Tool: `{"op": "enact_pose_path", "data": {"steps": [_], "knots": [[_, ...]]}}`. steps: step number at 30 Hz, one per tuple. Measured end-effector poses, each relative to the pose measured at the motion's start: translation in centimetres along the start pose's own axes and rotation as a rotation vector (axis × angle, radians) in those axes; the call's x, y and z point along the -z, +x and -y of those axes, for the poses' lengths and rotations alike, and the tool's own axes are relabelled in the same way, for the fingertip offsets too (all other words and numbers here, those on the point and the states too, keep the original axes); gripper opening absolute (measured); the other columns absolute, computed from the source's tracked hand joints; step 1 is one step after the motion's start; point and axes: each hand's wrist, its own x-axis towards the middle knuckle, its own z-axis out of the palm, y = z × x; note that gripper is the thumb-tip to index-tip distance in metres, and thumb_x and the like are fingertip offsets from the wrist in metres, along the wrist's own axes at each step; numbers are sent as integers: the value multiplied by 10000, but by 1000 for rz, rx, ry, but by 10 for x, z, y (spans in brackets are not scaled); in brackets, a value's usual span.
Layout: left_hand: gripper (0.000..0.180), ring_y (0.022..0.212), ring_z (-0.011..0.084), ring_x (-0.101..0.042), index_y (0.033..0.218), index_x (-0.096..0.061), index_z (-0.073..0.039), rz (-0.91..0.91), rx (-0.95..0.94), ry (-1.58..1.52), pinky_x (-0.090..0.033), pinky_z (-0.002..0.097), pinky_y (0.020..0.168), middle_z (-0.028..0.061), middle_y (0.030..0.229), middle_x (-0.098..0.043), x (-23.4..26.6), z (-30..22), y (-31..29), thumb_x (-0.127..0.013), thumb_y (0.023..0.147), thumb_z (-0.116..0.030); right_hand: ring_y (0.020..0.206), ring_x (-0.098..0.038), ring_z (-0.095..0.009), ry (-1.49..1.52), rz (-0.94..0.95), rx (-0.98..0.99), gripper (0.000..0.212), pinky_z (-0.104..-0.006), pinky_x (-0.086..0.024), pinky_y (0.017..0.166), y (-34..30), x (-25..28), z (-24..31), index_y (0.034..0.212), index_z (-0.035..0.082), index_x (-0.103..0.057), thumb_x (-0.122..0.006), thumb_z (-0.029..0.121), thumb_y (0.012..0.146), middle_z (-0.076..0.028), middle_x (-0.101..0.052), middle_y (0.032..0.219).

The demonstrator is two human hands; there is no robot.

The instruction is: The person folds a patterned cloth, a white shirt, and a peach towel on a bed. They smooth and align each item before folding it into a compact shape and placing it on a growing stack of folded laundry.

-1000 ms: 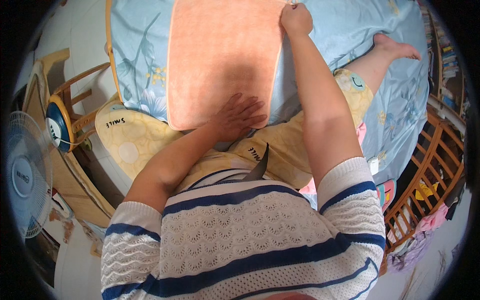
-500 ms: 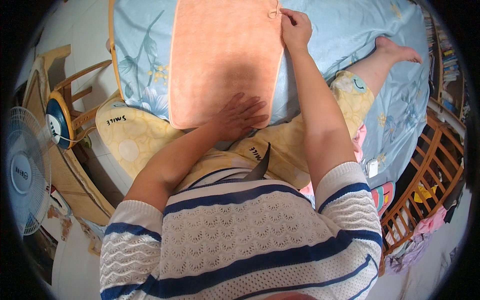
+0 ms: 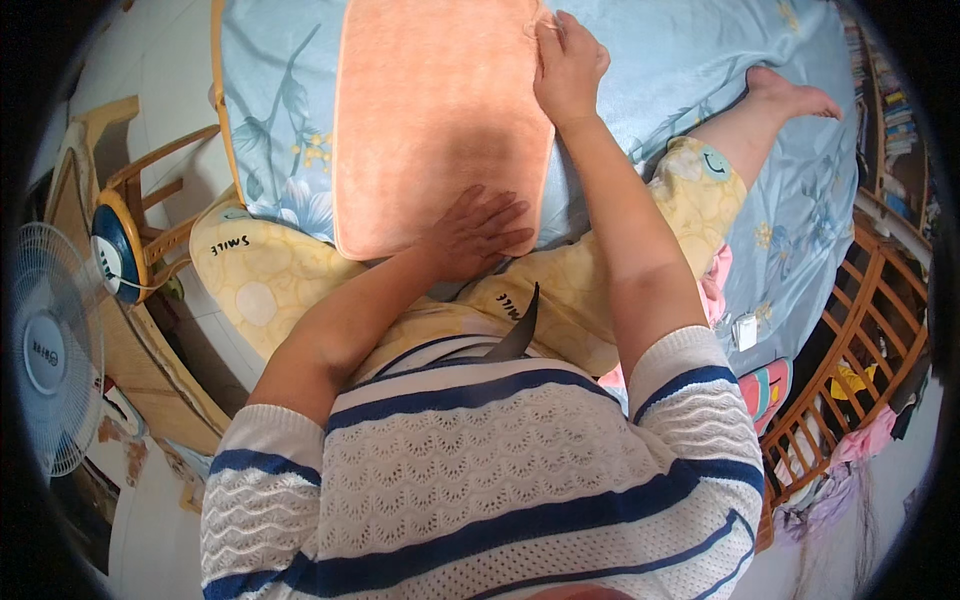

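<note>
An orange towel with a stitched edge is spread over the blue flowered sheet, its near end by my lap. My left hand lies flat on its near right corner, fingers spread and pointing right. At the far right edge, my right hand is closed in a pinch at the towel's border, beside a small hanging loop. The fingertips partly cover the spot they grip. A shadow falls over the towel's near half.
The blue sheet has folds toward the right. My outstretched leg lies there. On the left stand a wooden chair and a fan. A slatted wooden rack with clothes is at the right.
My right hand has moved left, shifting the towel's far right edge and loop slightly left with it. The left hand stays flat in nearly the same place.
</note>
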Motion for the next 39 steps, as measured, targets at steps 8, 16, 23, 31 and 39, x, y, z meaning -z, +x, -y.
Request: {"op": "enact_pose_path", "data": {"steps": [8, 16, 23, 31, 39], "knots": [[517, 1358, 265, -251, 1316, -467, -228, -17, -3, -25, -135, 528, 1096, 80, 1445, -325, 3, -1, -1, -553, 818, -334, 1092, -487, -253, -15, 177, 64, 444, -427, -335, 865, -1, 14, 19, 1137, 246, -619, -564, 48, 744, -76, -517, 1215], [513, 1385, 247, -189, 1339, -431, -236, 13, 11, -7, -88, 528, 1108, 57, 1484, -259, -1, 0, -3, -511, 849, -363, 1117, -480, -280, 60, 199, 8, 483, -413, -364, 887, 1, 17, 19, 1149, 296, -618, -558, 48, 739, -105, -527, 1216], [524, 1374, 249, -217, 1342, -424, -242, 22, 7, -8, -107, 530, 1103, 55, 1480, -268, -5, 2, -4, -529, 842, -356, 888, -581, -381, 47, 137, -205, 363, -450, -443, 810, 46, 33, 29, 1147, -15, -529, -483, 161, 833, -212, -623, 960], [520, 1370, 253, -223, 1339, -428, -256, 12, 4, -43, -131, 530, 1095, 57, 1469, -286, -2, 1, -2, -545, 839, -337, 1073, -547, -363, 400, 32, -649, 392, -384, -431, 921, 52, -9, -39, 1164, -30, -525, -493, 150, 818, -271, -569, 1126], [519, 1378, 249, -206, 1348, -421, -260, 56, 20, -66, -127, 523, 1098, 53, 1484, -264, 2, 2, -2, -538, 848, -336, 1073, -551, -351, 469, 113, -671, 416, -373, -430, 924, 69, -12, -54, 1194, 2, -503, -541, 125, 799, -245, -573, 1139]]}}
